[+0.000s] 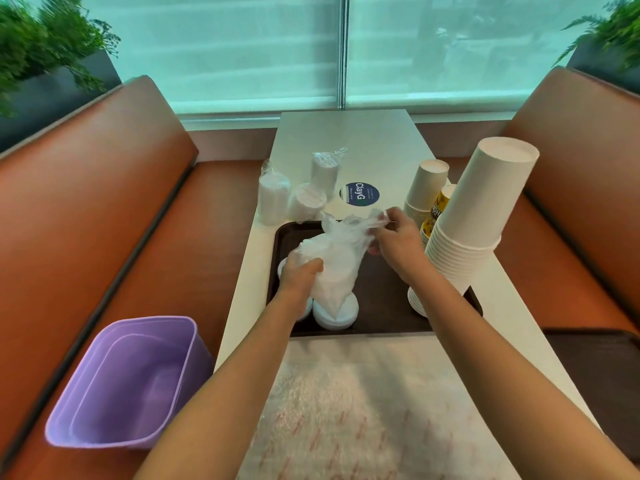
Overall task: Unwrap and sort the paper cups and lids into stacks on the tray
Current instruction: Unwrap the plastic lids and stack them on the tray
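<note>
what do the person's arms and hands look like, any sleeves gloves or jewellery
Both forearms are bare as far as the frame shows, with no sleeves in view. The left hand and the right hand wear no gloves, and no watch, bracelet or ring can be seen.

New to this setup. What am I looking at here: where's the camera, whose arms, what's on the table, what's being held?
There is no machine: a person works bare-handed, and the single picture comes from a camera on their head, looking down. The left hand grips a plastic-wrapped stack of lids over a dark tray; the right hand pinches the wrap's loose top. Unwrapped white lids lie on the tray, with a tall stack of white cups on its right. More wrapped lid packs wait on the table. A purple bin sits on the seat at left.
</note>
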Available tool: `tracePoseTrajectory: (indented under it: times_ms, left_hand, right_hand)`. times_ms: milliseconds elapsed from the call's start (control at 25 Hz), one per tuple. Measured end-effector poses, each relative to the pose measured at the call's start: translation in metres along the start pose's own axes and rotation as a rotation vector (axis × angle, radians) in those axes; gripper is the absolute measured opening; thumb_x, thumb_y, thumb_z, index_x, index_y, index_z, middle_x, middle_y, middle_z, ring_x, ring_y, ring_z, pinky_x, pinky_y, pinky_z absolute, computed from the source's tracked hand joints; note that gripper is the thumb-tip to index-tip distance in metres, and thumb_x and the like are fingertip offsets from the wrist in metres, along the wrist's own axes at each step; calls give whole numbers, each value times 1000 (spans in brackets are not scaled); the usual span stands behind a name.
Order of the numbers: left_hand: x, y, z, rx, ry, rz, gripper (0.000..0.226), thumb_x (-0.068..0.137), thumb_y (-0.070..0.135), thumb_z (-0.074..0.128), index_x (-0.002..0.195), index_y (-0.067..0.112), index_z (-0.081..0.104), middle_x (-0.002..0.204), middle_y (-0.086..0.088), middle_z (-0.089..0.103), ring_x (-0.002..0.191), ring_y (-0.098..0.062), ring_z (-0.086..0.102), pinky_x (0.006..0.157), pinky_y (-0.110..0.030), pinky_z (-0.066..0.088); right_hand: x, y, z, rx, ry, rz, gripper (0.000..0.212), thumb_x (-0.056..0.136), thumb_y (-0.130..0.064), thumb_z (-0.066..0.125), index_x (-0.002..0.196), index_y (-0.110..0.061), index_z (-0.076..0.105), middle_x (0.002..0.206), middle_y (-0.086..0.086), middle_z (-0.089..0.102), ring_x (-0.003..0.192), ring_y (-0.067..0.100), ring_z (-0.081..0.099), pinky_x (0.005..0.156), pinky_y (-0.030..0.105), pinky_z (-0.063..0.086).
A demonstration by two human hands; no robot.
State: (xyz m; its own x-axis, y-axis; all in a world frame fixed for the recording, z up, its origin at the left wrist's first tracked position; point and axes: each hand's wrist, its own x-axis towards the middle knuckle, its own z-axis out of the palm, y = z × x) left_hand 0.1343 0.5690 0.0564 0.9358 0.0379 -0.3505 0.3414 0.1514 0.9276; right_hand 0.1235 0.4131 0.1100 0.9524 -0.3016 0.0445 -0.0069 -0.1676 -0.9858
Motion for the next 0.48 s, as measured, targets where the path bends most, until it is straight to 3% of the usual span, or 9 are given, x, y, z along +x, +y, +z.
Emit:
tracePoseTrajectory:
  times_ms: [160,280,360,480]
  left_hand:
    - [-6,9,-11,-275,-18,-161,27,84,-2,44,106,9,55,104,-13,60,88,-27,59,76,-39,50]
    - [-10,8,-20,-355,-27,-201,24,86,0,42,105,6,55,109,-16,59,93,-30,59,79,-42,51]
    - [-12,5,-22,-264,67,-127,20,85,-2,47,100,7,56,106,-14,59,95,-29,57,81,-41,51]
    - [-14,5,-22,-162,95,-7,36,82,-3,51,116,10,53,100,-10,58,83,-22,57,65,-29,49]
  right_hand:
    - [-8,-14,-4,359,40,208,32,86,14,33,82,-15,46,81,8,55,69,20,57,62,34,53]
    - [-10,-17,-9,498,122,349,22,87,3,39,87,-16,50,87,6,51,75,21,53,66,36,48]
    - [-12,-20,-12,284,74,276,10,93,-17,49,100,-16,55,94,-2,51,92,21,54,77,37,49]
    - [-17,-19,-14,-442,-160,-123,43,84,-18,66,126,-22,57,124,-3,52,115,16,50,100,30,39]
